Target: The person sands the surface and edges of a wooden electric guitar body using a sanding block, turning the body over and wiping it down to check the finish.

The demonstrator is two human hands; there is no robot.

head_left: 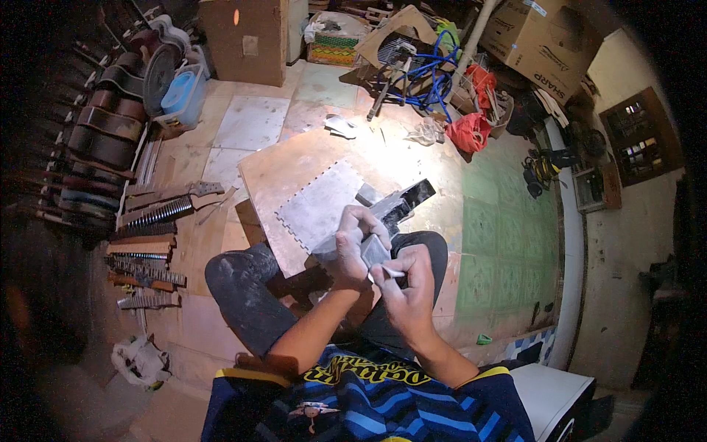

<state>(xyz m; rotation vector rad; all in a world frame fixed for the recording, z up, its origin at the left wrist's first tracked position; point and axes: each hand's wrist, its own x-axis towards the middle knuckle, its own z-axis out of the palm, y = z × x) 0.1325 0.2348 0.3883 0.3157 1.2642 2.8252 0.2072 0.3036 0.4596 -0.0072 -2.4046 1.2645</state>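
My left hand [355, 243] is closed around a small grey flat block [375, 253], with dust over the fingers. Against its near end, my right hand [409, 283] pinches a small whitish folded piece [393, 272]; its material is not clear. Both hands are close together above my crossed legs. Just beyond them lies a long black blocky thing [407, 205], its near end partly hidden by my left hand. A grey mat with a toothed edge [318, 200] rests on a tan board [269, 177] under and ahead of the hands.
Several guitar necks [158, 214] lie on the floor at left, near a rack of guitar bodies [110, 121]. A blue tub [180, 96] stands behind them. Far off are a coiled blue hose [442, 62], a red bag [469, 132] and cardboard boxes [541, 44].
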